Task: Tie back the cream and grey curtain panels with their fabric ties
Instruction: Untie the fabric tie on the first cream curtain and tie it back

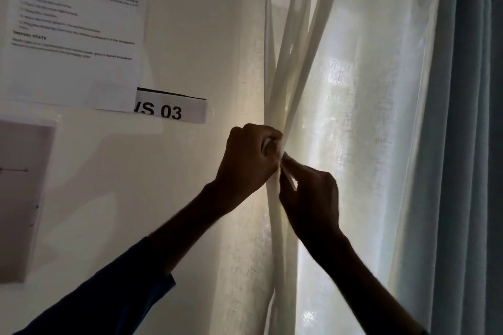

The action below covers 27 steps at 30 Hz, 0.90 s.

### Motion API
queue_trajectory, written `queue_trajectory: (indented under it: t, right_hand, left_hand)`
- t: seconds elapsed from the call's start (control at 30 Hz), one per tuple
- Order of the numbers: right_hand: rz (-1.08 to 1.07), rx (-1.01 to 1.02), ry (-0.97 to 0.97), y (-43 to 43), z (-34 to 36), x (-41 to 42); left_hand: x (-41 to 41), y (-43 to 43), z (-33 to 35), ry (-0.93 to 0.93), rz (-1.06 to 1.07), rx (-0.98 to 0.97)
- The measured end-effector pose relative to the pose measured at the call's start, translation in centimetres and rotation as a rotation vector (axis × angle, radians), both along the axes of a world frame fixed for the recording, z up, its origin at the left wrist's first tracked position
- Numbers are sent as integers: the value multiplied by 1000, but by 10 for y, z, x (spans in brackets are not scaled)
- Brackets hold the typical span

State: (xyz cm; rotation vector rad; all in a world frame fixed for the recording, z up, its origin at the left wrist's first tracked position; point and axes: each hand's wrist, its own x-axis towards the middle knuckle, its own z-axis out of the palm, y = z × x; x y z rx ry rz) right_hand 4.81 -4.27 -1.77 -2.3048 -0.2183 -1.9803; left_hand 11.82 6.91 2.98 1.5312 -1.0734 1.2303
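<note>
The cream curtain panel hangs backlit in front of a window, its left edge drawn into narrow folds against the wall. My left hand is fisted around those gathered folds and a strip of the cream fabric tie. My right hand sits just below and to the right, pinching the same tie, which runs between both hands. The grey curtain panel hangs straight and loose along the right edge.
A cream wall fills the left half. Taped on it are a printed instruction sheet, a label reading "S 03" and another sheet at the lower left.
</note>
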Motion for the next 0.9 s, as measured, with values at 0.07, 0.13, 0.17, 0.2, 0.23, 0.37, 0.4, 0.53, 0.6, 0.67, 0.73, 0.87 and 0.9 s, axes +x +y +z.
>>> queue_trajectory:
  t: [0.07, 0.13, 0.17, 0.2, 0.23, 0.37, 0.4, 0.53, 0.6, 0.67, 0.73, 0.87, 0.9]
  right_hand:
    - [-31, -41, -12, 8, -4, 3]
    - [-69, -34, -29, 8, -3, 6]
    - [-83, -29, -34, 7, -2, 7]
    - [-98, -25, -36, 5, -1, 8]
    - [-110, -20, -40, 1, 0, 8]
    - [-193, 91, -98, -27, 11, 6]
    - [-229, 131, -101, -33, 13, 5]
    - [-216, 143, -68, -25, 3, 12]
    - [-143, 105, -47, -10, -5, 16]
    - [-42, 82, -49, 3, -9, 16]
    - [35, 43, -47, 15, -11, 15]
    - [18, 8, 1, 19, -13, 20]
    - [-7, 8, 14, 16, -14, 21]
  left_hand:
    - [-3, -1, 0, 40, 7, -22]
    - [-3, 1, 0, 56, 2, -30]
    - [-3, 3, 0, 48, 0, -27]
    - [-3, 6, 0, 33, 4, -24]
    - [-3, 9, 0, 15, 12, -25]
    - [-1, 19, -1, 11, 3, -17]
    - [-1, 21, -1, 10, -7, -7]
    - [-5, 22, -3, 3, -37, 20]
    - [-7, 20, -4, -6, -19, 24]
    - [-7, 19, -5, 2, -16, 52]
    - [-5, 18, -7, 39, -35, 93]
    - [-3, 14, -6, 168, -44, 73]
    - [-4, 14, -5, 200, -57, 53]
